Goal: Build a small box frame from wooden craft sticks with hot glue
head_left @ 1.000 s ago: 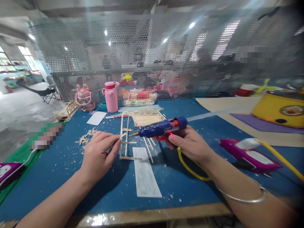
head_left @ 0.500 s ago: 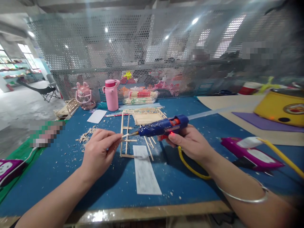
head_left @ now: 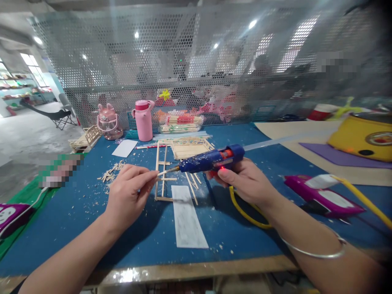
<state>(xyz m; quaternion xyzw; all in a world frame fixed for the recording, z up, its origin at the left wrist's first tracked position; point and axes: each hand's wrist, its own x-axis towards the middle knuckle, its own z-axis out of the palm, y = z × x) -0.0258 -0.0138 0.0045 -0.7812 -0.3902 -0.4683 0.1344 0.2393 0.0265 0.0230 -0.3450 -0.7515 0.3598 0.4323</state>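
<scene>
My left hand [head_left: 130, 192] pinches a short pale wooden stick [head_left: 161, 173] between thumb and fingertips. In my right hand [head_left: 245, 179] is a blue hot glue gun [head_left: 208, 160], its red light lit and a clear glue stick [head_left: 275, 141] running out of its back. The nozzle points left and is at the stick's end; whether they touch I cannot tell. Below and behind lies a wooden stick frame [head_left: 157, 188] on the blue mat. A small wooden tray-like piece [head_left: 190, 149] and several loose sticks [head_left: 192, 185] lie beyond the gun. A white paper strip [head_left: 186, 220] is nearer me.
Cut stick bits [head_left: 112, 171] lie left of the frame. A pink flask [head_left: 143, 122] and a clear pink bottle [head_left: 107, 124] stand at the back. On the right are a purple power strip [head_left: 324, 198], a yellow cable [head_left: 245, 216] and a yellow container [head_left: 364, 136]. Perforated mesh rises behind.
The glue gun and my right hand have shifted very slightly; the nozzle stays at the stick's end. My left hand keeps its pinch, and the view has tilted a little.
</scene>
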